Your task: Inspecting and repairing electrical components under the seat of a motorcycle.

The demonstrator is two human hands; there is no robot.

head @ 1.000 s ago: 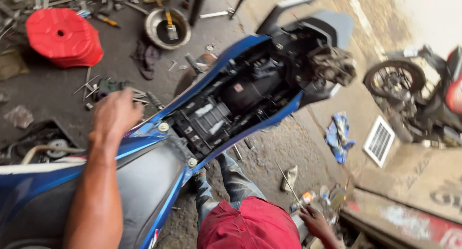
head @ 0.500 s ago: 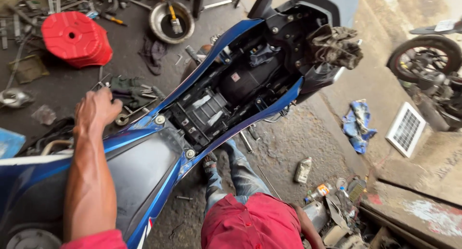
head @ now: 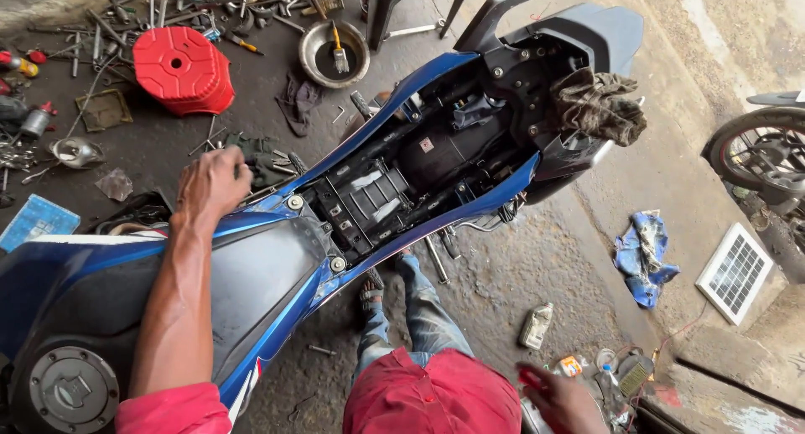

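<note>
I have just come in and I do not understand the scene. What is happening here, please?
A person stands over a blue motorcycle whose seat is off, so the inner parts show. The left hand rests on the left side panel behind the tank. The right hand is low at the right, near small bottles on the ground. Tools and a red stool lie around on the floor.

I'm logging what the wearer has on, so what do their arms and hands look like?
Both hands are bare, with no gloves. The left hand ends a bare forearm with a short red sleeve at the upper arm. The right hand shows at the bottom edge; its arm is out of view.
</note>
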